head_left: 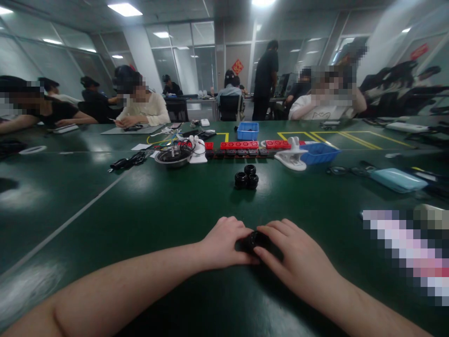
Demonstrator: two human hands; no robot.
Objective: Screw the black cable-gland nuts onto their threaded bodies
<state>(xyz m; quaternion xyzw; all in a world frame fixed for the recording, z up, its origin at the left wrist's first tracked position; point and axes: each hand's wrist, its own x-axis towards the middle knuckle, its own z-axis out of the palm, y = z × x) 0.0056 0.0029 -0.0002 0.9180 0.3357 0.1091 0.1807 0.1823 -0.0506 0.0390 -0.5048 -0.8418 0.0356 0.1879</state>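
One black ring (254, 239) sits between my two hands at the near side of the green surface (168, 215); I have the fingers of left hand (222, 243) and right hand (298, 252) grasping it from opposite sides. Beyond, three black pieces (251, 181) cluster before red strips (239, 145).

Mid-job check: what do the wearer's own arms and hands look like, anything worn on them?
The left arm and right arm are bare as far as they show, with no sleeve in view. The left hand and right hand are ungloved. I can see no watch, bracelet, ring or cable on either side.
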